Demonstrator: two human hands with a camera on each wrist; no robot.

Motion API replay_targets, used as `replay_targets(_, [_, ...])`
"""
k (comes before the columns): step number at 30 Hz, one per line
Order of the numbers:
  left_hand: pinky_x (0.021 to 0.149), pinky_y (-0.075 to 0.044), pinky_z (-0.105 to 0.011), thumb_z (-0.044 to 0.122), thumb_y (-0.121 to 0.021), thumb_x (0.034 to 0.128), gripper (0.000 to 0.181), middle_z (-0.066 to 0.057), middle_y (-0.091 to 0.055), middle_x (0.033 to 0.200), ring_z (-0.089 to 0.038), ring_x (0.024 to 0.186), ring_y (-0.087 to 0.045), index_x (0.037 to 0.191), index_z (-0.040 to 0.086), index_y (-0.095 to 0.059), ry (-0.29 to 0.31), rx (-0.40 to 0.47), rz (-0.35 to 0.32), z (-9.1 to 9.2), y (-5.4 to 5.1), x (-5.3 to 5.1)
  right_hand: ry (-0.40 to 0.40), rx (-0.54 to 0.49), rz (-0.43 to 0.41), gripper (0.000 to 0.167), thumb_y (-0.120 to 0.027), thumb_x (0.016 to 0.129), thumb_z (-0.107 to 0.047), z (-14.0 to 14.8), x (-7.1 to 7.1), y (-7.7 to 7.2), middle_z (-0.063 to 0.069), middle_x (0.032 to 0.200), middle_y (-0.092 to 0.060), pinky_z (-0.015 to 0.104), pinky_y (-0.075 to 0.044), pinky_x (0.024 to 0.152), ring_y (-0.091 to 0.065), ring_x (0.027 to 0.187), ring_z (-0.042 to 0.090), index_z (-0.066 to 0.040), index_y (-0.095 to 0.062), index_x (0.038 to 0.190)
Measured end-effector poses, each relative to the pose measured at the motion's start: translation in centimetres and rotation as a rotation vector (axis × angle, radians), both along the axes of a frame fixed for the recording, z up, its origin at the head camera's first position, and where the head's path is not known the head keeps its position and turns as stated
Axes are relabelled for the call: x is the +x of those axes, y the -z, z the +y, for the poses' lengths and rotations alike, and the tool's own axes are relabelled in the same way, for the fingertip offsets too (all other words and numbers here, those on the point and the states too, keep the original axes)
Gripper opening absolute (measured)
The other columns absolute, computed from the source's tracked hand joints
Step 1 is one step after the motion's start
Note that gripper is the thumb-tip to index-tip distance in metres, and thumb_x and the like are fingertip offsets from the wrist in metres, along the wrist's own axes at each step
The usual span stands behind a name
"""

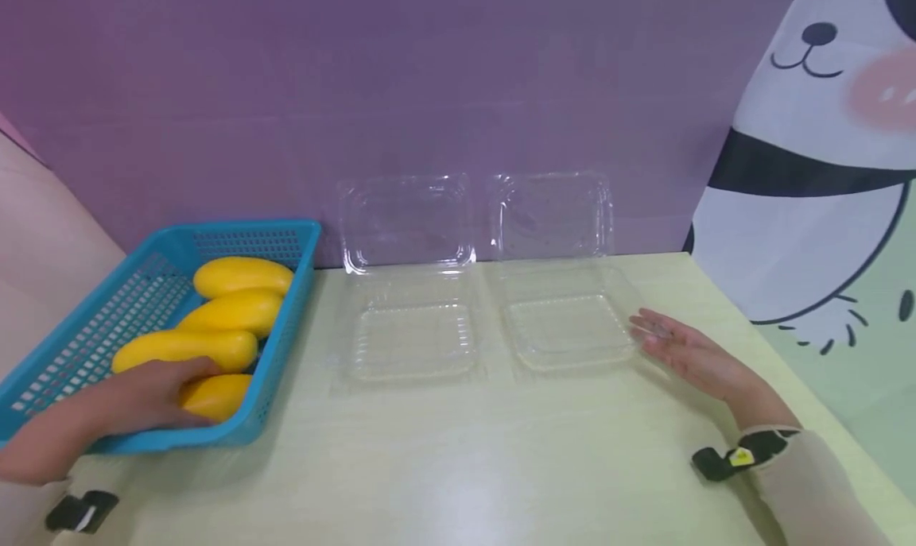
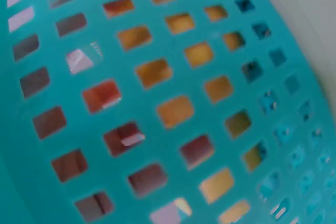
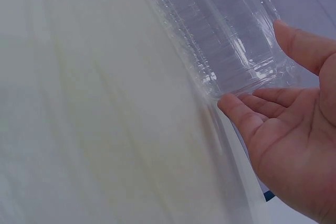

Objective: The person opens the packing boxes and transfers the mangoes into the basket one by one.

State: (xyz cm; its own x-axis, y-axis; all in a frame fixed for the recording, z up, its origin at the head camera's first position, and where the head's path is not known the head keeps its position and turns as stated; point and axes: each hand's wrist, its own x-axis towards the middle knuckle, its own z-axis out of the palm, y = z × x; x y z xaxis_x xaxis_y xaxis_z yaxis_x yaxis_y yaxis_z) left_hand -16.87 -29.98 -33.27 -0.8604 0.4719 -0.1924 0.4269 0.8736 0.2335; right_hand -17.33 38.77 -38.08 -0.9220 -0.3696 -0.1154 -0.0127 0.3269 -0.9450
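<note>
At the front of a blue plastic basket (image 1: 250, 419), my left hand (image 1: 146, 395) grips a smooth, oblong yellow fruit (image 1: 220, 397), mango-like in look. Several more yellow fruits (image 1: 236, 311) lie behind it in the basket. In the left wrist view the basket's slotted wall (image 2: 123, 64) hides most of the hand and fruit. My right hand (image 1: 697, 359) is beside the right clear plastic clamshell box (image 1: 565, 357), its fingers loosely extended near the box's right edge. In the right wrist view the fingertips (image 3: 229, 102) meet or nearly meet the clear plastic; contact is hard to tell.
A second clear clamshell box (image 1: 415, 363) stands left of the first, between it and the basket. Both lids (image 1: 408, 224) are raised against the purple backdrop (image 1: 429, 69). A panda-printed wall (image 1: 801, 236) borders the pale table (image 1: 458, 458) on the right.
</note>
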Motion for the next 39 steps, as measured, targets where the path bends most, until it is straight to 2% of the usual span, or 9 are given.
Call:
replay_targets(3, [0.071, -0.047, -0.035, 0.041, -0.077, 0.0727, 0.058, -0.004, -0.066, 0.104, -0.014, 0.083, -0.054, 0.116, 0.006, -0.061, -0.004, -0.02, 0.023, -0.3, 0.0, -0.2, 0.011, 0.022, -0.008, 0.066, -0.04, 0.102, -0.022, 0.0, 0.0, -0.2, 0.025, 0.154, -0.005, 0.006, -0.033, 0.092, -0.037, 0.118, -0.017, 0.002, 0.0, 0.149])
replay_targets(6, [0.076, -0.048, -0.043, 0.038, -0.077, 0.0736, 0.058, -0.009, -0.065, 0.11, -0.021, 0.091, -0.057, 0.118, 0.005, -0.06, -0.009, -0.017, -0.002, -0.5, -0.1, -0.2, -0.004, 0.004, -0.005, 0.065, -0.039, 0.102, -0.02, 0.0, -0.1, -0.2, 0.026, 0.153, -0.003, 0.006, -0.033, 0.093, -0.037, 0.119, -0.016, 0.003, 0.001, 0.148])
replay_targets(16, [0.079, -0.048, -0.043, 0.035, -0.077, 0.0747, 0.057, -0.01, -0.064, 0.112, -0.021, 0.094, -0.056, 0.119, 0.004, -0.059, -0.017, -0.016, -0.053, -1.1, -0.3, -0.1, -0.029, -0.02, 0.003, 0.064, -0.039, 0.102, -0.017, -0.3, -0.7, 0.0, 0.027, 0.153, -0.003, 0.007, -0.034, 0.093, -0.039, 0.117, -0.017, 0.004, 0.001, 0.148])
replay_targets(19, [0.08, -0.05, -0.046, 0.033, -0.076, 0.0759, 0.056, -0.012, -0.065, 0.113, -0.027, 0.097, -0.058, 0.119, 0.003, -0.059, -0.025, -0.004, -0.076, -1.3, -0.6, 0.0, -0.028, -0.031, -0.006, 0.065, -0.039, 0.102, -0.017, -0.3, -0.8, 0.0, 0.027, 0.153, -0.002, 0.007, -0.034, 0.093, -0.039, 0.116, -0.017, 0.005, 0.002, 0.148])
replay_targets(25, [0.076, -0.052, -0.049, 0.032, -0.074, 0.0789, 0.058, -0.017, -0.063, 0.113, -0.035, 0.1, -0.059, 0.124, 0.001, -0.055, -0.088, 0.05, -0.185, -1.8, -1.3, 0.0, -0.032, -0.048, -0.023, 0.065, -0.038, 0.102, -0.019, -0.2, -0.8, 0.1, 0.027, 0.152, 0.0, 0.007, -0.034, 0.093, -0.04, 0.116, -0.017, 0.004, 0.003, 0.147])
replay_targets(29, [0.075, -0.053, -0.049, 0.039, -0.071, 0.0811, 0.062, -0.018, -0.063, 0.111, -0.034, 0.097, -0.06, 0.125, -0.001, -0.053, -0.138, 0.023, -0.211, -1.9, -1.7, -0.2, -0.042, -0.092, -0.004, 0.064, -0.033, 0.104, -0.019, 0.2, -0.7, 0.3, 0.034, 0.148, 0.005, 0.008, -0.036, 0.094, -0.042, 0.116, -0.016, 0.009, 0.006, 0.145])
replay_targets(32, [0.072, -0.053, -0.048, 0.042, -0.069, 0.0823, 0.063, -0.019, -0.063, 0.108, -0.034, 0.093, -0.061, 0.123, -0.003, -0.053, -0.159, -0.002, -0.187, -1.8, -1.9, -0.4, -0.027, -0.095, 0.024, 0.064, -0.032, 0.104, -0.019, 0.7, -0.6, 0.5, 0.037, 0.145, 0.006, 0.01, -0.037, 0.095, -0.042, 0.115, -0.016, 0.012, 0.007, 0.143])
replay_targets(36, [0.069, -0.054, -0.047, 0.037, -0.067, 0.0845, 0.055, -0.018, -0.065, 0.104, -0.033, 0.088, -0.062, 0.12, -0.003, -0.054, -0.149, -0.009, -0.087, -1.7, -2.3, -0.4, 0.007, -0.049, 0.064, 0.065, -0.034, 0.104, -0.02, 1.4, -0.4, 0.6, 0.032, 0.148, -0.003, 0.009, -0.038, 0.093, -0.042, 0.113, -0.017, 0.013, 0.006, 0.143])
replay_targets(39, [0.068, -0.053, -0.048, 0.036, -0.066, 0.0862, 0.052, -0.017, -0.066, 0.103, -0.033, 0.089, -0.062, 0.118, -0.004, -0.056, -0.14, -0.017, -0.021, -1.4, -2.7, -0.5, 0.004, -0.076, 0.106, 0.065, -0.035, 0.103, -0.019, 1.9, -0.3, 0.5, 0.006, 0.153, -0.027, 0.009, -0.04, 0.092, -0.043, 0.114, -0.017, 0.015, 0.005, 0.142])
